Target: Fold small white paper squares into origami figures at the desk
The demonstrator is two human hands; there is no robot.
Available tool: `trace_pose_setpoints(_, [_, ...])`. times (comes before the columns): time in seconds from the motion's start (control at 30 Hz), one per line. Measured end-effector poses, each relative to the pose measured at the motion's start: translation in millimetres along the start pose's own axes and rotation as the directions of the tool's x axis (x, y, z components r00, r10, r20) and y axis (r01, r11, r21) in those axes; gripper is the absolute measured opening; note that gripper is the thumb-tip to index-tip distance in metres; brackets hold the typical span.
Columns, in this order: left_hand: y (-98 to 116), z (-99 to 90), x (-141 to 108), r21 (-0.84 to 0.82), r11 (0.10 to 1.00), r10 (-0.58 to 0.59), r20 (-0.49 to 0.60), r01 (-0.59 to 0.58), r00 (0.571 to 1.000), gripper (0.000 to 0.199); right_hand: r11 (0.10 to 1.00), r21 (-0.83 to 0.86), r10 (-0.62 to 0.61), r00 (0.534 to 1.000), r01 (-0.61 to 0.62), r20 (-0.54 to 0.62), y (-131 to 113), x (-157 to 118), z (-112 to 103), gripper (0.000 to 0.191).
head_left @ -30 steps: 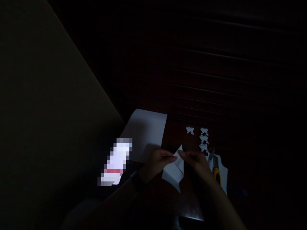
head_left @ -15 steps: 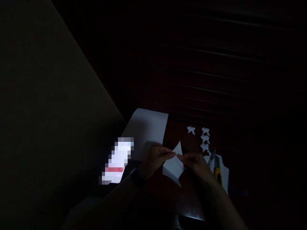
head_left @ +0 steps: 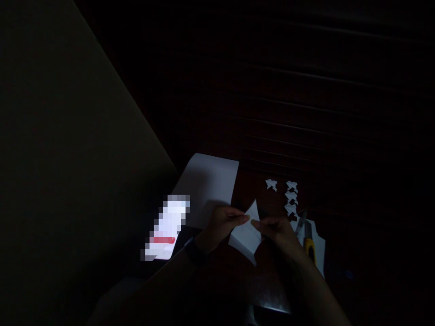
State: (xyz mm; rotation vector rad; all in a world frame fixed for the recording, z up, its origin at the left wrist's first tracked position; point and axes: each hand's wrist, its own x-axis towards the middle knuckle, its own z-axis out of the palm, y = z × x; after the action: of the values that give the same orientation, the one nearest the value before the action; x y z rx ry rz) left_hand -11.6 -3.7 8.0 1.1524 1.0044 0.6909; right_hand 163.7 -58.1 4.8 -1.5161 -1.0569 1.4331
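Between my two hands is a piece of white paper (head_left: 246,237), partly folded, with a pointed corner at the top and creased flaps below. My left hand (head_left: 222,225) pinches its upper left edge between thumb and fingers. From the other side my right hand (head_left: 277,232) grips the right edge, its thumb lying on the face of the sheet. Both thumbs sit close together near the top point. Several small folded paper figures (head_left: 291,197) lie beyond my right hand, with a single paper figure (head_left: 271,184) a little to their left.
A large white sheet (head_left: 212,181) lies behind my left hand. Left of it glows a blurred phone screen (head_left: 166,231). Beside my right forearm, a yellow utility knife (head_left: 309,246) rests on more white paper (head_left: 319,244). The dark table (head_left: 268,290) meets a wall at left.
The lower left flap of the paper has spread slightly outward to the left. Both hands keep their hold almost in the same place.
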Motion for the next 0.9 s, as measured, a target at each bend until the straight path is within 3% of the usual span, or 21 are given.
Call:
trace_pose_setpoints(0.27, [-1.7,-0.5,1.6,0.008,1.000,-0.028,-0.018,0.028,0.999,0.020,0.998,-0.055,0.012,0.997,-0.008,0.070,0.0,-1.5,-1.7,0.032])
trace_pose_setpoints(0.9, [-3.4,0.2,2.1,0.058,0.998,0.026,-0.004,-0.026,1.000,0.023,0.994,-0.107,0.025,0.999,-0.023,0.020,-0.1,-0.9,-0.4,0.035])
